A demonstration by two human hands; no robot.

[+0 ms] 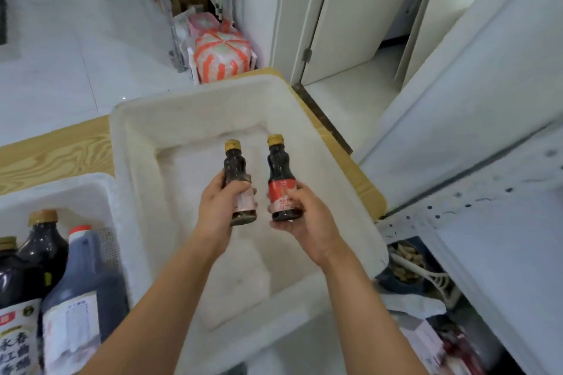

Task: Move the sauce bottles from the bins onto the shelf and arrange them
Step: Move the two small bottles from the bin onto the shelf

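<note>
With both hands clamped on small sauce bottles above the foam bin, they're probably shelf-bound.

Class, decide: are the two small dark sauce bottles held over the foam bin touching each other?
Apart. The head view shows white foam bin floor between the left bottle and the red-labelled right bottle along their length.

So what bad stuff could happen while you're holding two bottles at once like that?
1. Each hand holds one small bottle low on its body: the left hand one, the right hand the other. Either might slip and drop into the white foam bin.
2. The bottles sit close together, so they could knock.
3. With both hands full, steadying anything on the shelf at the right may be awkward.
</note>
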